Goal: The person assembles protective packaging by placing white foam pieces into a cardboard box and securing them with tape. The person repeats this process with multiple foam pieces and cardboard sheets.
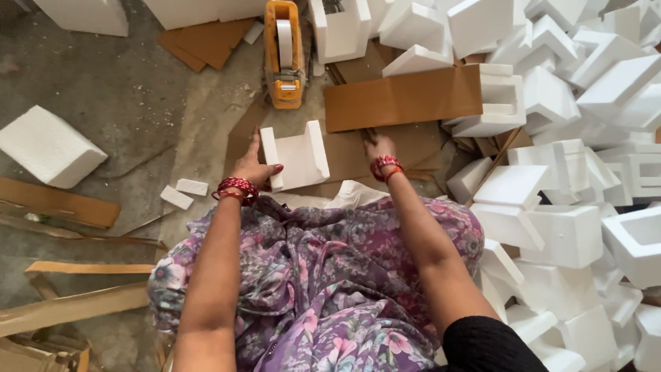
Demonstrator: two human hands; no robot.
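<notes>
Your left hand (pixel 253 165) rests against the left wall of a white foam corner block (pixel 297 157), fingers flat along its side, thumb toward you: touching, not clearly clamped. Your right hand (pixel 379 148) is well right of that block, fingers pressed down on the flat brown cardboard sheet (pixel 344 155) under it. Whether it pinches anything, you can't tell; the fingertips are hidden. Red bangles on both wrists.

The block sits between your hands, on the cardboard, just ahead of your knees, open channel facing up, two raised walls.

Handling, as a judgement: expanded foam, so very light, stiff but brittle. Edges crumble, thin walls snap if you squeeze hard. Not slippery, slightly grippy. Take it by the thick base or across both walls, not by one wall's tip. The cardboard is light, bends easily, slides on the dusty floor.

Counts:
- Foam block between the hands: one.
- Tape dispenser (pixel 284 55), yellow-orange with a white roll: one, beyond your left hand.
- Folded cardboard sleeve (pixel 403 98) with a foam piece at its right end: one, beyond your right hand.
- Solid foam slab (pixel 48 146): one, far left of your left hand.
- Small foam scraps (pixel 184 193): two, just left of your left wrist.
- Foam pile (pixel 585 138) right of your right arm: too many and overlapping to count.
- Wood strips (pixel 76 303) lower left: several, partly cut off.
</notes>
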